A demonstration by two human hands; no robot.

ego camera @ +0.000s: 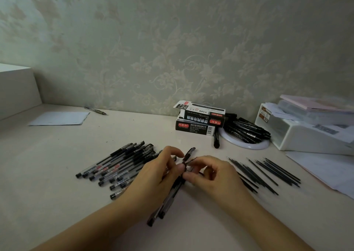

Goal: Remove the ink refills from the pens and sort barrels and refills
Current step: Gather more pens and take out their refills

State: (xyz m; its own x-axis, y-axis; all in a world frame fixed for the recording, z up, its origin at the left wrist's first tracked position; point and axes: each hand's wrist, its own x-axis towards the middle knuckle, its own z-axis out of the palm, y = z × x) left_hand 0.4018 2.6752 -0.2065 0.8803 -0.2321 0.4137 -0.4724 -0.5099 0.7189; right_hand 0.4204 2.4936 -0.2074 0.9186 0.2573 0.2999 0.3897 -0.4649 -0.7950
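Gripping a bundle of pens (168, 199), both hands (191, 172) pinch one, hiding its middle.

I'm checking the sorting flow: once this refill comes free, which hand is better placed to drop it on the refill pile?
The right hand. It pinches at the pen's tip end, and the loose refills lie just to its right. The left hand grips the barrels, beside the pile of pens.

Bare pale tabletop (57, 155) is left open at the left and near edge. Passage is blocked by a row of clear black-capped pens (118, 164), loose thin black refills (268, 172) and stacked black-and-white cardboard boxes (199, 122).
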